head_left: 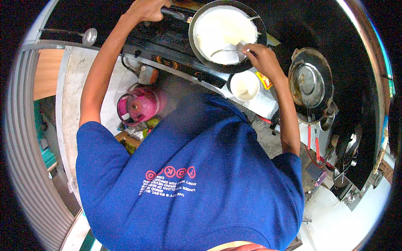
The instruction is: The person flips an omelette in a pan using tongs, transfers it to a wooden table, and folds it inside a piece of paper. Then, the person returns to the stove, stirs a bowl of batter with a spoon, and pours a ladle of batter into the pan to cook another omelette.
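Note:
A black frying pan sits at the top of the view over the gas stove. Creamy white liquid spreads across most of its inside. My left hand is closed at the end of the pan's dark handle, its fingers partly cut off by the picture's top edge. Between the fingertips of my right hand is a thin metal utensil, probably a spoon, reaching over the liquid near the pan's front side. Below that hand stands a white tub with pale contents, beside a yellow-and-red packet.
At right, a worn dark wok holds a wire strainer with red handles. A metal ladle lies at far left. Under the counter stand a pink gas cylinder and a small container. More utensils clutter the lower right.

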Demonstrator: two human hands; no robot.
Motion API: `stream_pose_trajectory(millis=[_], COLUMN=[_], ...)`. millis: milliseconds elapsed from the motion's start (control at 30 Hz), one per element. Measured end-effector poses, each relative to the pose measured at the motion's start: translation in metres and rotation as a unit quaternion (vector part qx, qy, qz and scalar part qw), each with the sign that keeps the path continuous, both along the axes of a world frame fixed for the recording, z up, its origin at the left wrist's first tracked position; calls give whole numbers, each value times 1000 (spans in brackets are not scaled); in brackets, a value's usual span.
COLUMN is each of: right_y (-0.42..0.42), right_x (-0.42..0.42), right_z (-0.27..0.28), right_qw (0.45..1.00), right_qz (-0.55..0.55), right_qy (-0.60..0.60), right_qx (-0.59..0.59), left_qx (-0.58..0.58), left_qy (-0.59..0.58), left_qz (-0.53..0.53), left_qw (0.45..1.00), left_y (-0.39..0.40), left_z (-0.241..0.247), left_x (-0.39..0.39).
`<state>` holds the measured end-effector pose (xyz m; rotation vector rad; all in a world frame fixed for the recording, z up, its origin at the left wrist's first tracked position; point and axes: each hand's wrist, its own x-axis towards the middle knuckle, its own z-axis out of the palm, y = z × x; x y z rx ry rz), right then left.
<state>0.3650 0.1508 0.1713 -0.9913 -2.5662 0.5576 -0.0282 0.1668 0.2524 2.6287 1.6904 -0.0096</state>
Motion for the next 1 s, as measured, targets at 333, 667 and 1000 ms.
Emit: stream_pose_trajectory(millis=[333,667,1000], right_y=[-33,-95,-69], right_x=[87,181,150], right_z=[-67,-241,-360], right_qw=[912,702,860], right_qz=[-189,-378,-375], right_qy=[157,239,-202], right_qx=[-329,-554,-280], left_qx=[-27,-64,-24], left_qy=[111,169,211], left_qz=[2,-39,-87], left_qw=[993,983,973], left_y=[12,31,50], left_z=[12,9,27], left_x=[-2,0,25])
